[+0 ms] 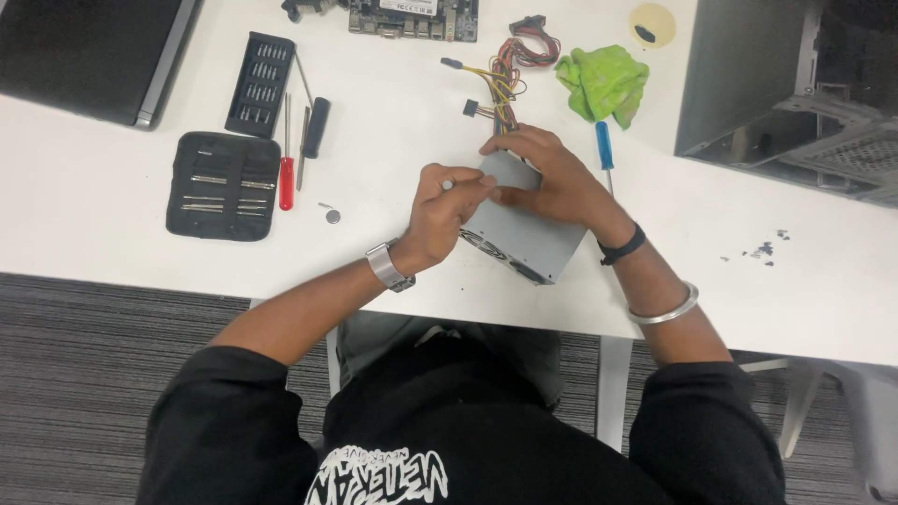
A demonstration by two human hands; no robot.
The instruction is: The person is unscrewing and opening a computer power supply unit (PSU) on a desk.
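Grey sheet metal: a boxy power supply (524, 229) lies near the front edge of the white table (94, 206), its coloured cables (505, 79) trailing away. The left hand (444, 210) is closed around a small silvery tool tip at the box's top. The right hand (547, 178) lies flat over the box, fingers pressing it. A blue-handled screwdriver (604, 148) rests just beside it, near a green cloth (603, 82).

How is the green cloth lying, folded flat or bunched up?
Bunched up. The green cloth sits in a crumpled heap with raised creases on the white table, beside the coloured wires.
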